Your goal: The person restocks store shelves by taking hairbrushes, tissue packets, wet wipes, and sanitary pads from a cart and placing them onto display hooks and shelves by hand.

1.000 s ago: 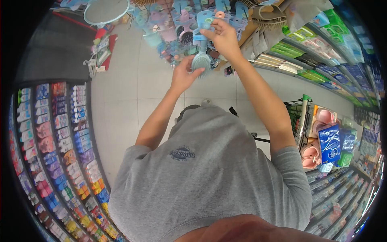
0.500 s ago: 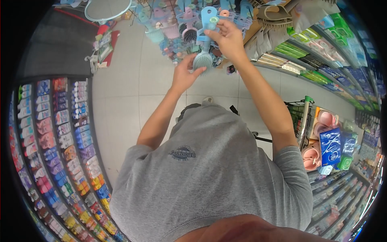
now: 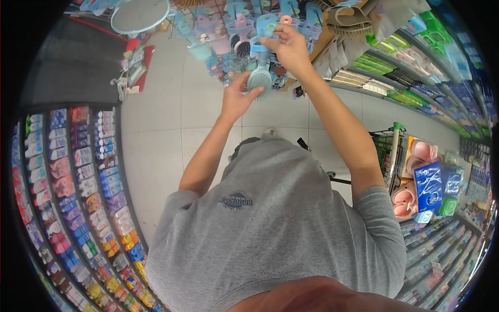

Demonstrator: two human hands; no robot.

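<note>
A pale blue-green hairbrush (image 3: 260, 79) with a light blue card at its handle is upright in front of the hanging display. My left hand (image 3: 239, 98) holds the brush head from the left, thumb across its front and fingers behind it. My right hand (image 3: 291, 49) pinches the card and upper handle from the right; its fingertips are partly hidden. Close by on the left hangs a dark-bristled brush (image 3: 242, 48) with a pink holder. Pastel baskets (image 3: 220, 44) hang further left.
Shelves of toothpaste and bottles (image 3: 73, 192) line the left side. A shopping cart (image 3: 387, 151) stands at right, near pink containers (image 3: 404, 202) and a blue package (image 3: 429, 186). Packaged goods fill the shelves (image 3: 410, 78) at upper right. A round mirror (image 3: 139, 14) hangs at upper left.
The view has shifted slightly, so the surroundings sit a little lower. Both hands keep their hold on the hairbrush, with hardly any movement relative to it.
</note>
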